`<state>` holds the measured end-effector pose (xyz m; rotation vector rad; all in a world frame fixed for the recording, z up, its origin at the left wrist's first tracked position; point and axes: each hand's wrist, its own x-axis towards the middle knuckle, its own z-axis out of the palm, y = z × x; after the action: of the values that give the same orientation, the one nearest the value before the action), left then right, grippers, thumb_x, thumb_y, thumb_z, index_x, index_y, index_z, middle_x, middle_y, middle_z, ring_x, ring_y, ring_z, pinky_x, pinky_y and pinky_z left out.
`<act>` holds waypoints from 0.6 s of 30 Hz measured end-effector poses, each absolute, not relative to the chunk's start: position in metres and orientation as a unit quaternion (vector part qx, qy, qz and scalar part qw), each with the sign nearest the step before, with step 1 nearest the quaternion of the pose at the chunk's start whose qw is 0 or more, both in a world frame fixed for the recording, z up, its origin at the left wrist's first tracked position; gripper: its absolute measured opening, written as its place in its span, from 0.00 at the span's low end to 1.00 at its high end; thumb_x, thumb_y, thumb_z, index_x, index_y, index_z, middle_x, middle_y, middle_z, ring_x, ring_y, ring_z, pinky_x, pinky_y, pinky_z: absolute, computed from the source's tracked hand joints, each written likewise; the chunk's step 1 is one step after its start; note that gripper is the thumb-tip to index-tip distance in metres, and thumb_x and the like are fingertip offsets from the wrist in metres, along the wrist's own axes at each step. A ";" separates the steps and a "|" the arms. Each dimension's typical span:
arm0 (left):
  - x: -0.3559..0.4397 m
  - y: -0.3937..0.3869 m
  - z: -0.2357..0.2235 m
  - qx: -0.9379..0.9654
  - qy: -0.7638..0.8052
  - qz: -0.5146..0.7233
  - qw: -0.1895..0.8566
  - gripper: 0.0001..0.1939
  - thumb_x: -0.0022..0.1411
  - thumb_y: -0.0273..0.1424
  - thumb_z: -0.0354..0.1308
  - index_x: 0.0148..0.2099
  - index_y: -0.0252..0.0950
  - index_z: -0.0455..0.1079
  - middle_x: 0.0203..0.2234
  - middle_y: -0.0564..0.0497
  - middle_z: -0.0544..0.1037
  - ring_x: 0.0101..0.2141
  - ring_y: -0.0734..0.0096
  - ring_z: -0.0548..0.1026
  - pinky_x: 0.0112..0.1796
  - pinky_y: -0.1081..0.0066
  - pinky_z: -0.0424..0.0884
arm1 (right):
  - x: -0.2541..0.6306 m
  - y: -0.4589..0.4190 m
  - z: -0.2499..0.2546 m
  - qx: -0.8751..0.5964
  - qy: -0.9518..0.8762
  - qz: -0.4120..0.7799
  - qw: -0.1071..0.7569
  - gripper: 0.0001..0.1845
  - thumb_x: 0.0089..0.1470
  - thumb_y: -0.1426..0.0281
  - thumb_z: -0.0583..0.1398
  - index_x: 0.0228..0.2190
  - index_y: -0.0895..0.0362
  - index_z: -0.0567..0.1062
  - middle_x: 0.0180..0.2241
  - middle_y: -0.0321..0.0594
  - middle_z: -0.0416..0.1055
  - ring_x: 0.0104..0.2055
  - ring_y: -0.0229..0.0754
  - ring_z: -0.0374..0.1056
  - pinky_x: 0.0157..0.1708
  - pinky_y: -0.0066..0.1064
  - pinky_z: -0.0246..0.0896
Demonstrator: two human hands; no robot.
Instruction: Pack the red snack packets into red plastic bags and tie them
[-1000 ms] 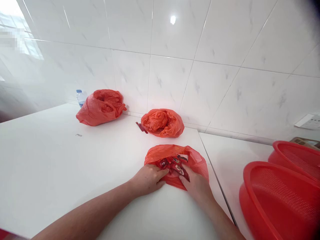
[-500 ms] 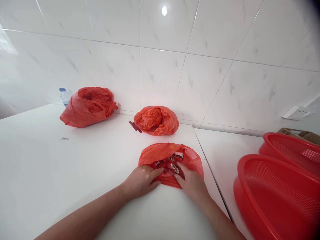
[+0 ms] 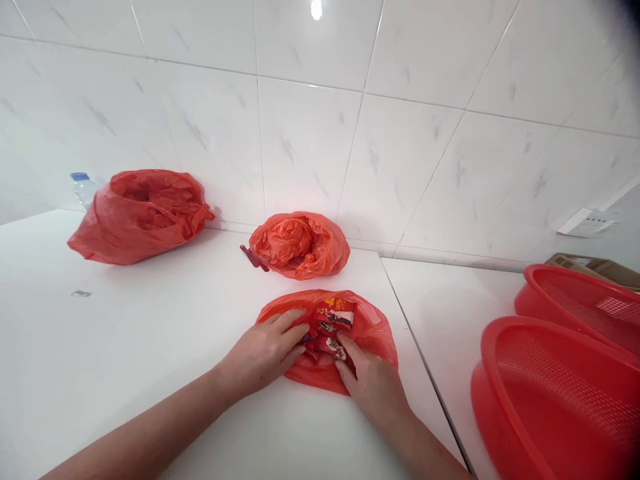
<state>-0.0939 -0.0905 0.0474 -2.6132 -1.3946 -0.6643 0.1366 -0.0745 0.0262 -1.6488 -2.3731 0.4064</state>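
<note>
An open red plastic bag (image 3: 373,327) lies on the white table with several small red wrapped snack packets (image 3: 340,313) showing inside. My left hand (image 3: 265,350) reaches over the bag's left side, fingers apart at the mouth beside the packets; nothing is visibly held. At the right side, my right hand (image 3: 373,383) has its index finger and thumb on either side of the end of a red snack packet (image 3: 330,347) with white lettering. The rest of that hand's fingers are hidden.
Behind stands a second red bag (image 3: 325,250), with a dark red strip-like object (image 3: 254,259) beside it. Farther left are a larger red bag (image 3: 135,227) and a plastic bottle (image 3: 84,189). Red baskets (image 3: 500,373) stand on the right. A small scrap (image 3: 81,293) lies left.
My left hand has drawn back from among the packets, its fingers now spread at the bag's left side. More of the upper packet shows. The whole view has shifted slightly.
</note>
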 end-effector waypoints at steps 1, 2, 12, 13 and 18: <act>-0.093 -0.085 0.051 -0.853 -0.476 -0.210 0.043 0.16 0.65 0.29 0.47 0.53 0.38 0.66 0.54 0.43 0.68 0.46 0.61 0.74 0.38 0.65 0.76 | 0.136 -0.073 0.028 -0.558 -0.812 0.136 0.105 0.26 0.56 0.65 0.52 0.57 0.51 0.65 0.36 0.43 0.77 0.34 0.49 0.73 0.33 0.37 0.67; -0.092 -0.080 0.055 -0.844 -0.494 -0.204 0.035 0.17 0.64 0.29 0.47 0.54 0.39 0.65 0.56 0.44 0.67 0.46 0.60 0.74 0.37 0.65 0.76 | 0.136 -0.070 0.029 -0.553 -0.816 0.134 0.100 0.26 0.56 0.66 0.52 0.57 0.50 0.65 0.36 0.42 0.77 0.34 0.48 0.73 0.33 0.36 0.67; -0.091 -0.062 0.036 -0.785 -0.561 -0.262 0.011 0.27 0.60 0.28 0.53 0.61 0.42 0.59 0.61 0.42 0.60 0.58 0.52 0.62 0.52 0.54 0.68 | 0.135 -0.056 0.029 -0.549 -0.820 0.131 0.097 0.27 0.56 0.67 0.53 0.57 0.48 0.64 0.35 0.40 0.77 0.34 0.45 0.73 0.34 0.34 0.66; -0.092 -0.063 0.033 -0.785 -0.559 -0.266 0.012 0.27 0.60 0.29 0.53 0.62 0.41 0.59 0.61 0.42 0.60 0.59 0.51 0.61 0.53 0.53 0.67 | 0.136 -0.057 0.028 -0.550 -0.818 0.137 0.100 0.27 0.56 0.67 0.53 0.58 0.48 0.63 0.35 0.39 0.77 0.34 0.45 0.73 0.35 0.34 0.66; -0.096 -0.064 0.029 -0.799 -0.528 -0.290 0.003 0.26 0.60 0.35 0.56 0.60 0.39 0.60 0.56 0.40 0.66 0.56 0.52 0.65 0.52 0.53 0.67 | 0.139 -0.056 0.027 -0.561 -0.801 0.173 0.113 0.28 0.55 0.67 0.55 0.58 0.49 0.63 0.38 0.41 0.77 0.37 0.46 0.73 0.39 0.37 0.67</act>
<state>-0.0958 -0.0639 0.0285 -2.5047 -1.6546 -0.9080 0.1393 -0.0565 0.0269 -1.6473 -2.3507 0.5085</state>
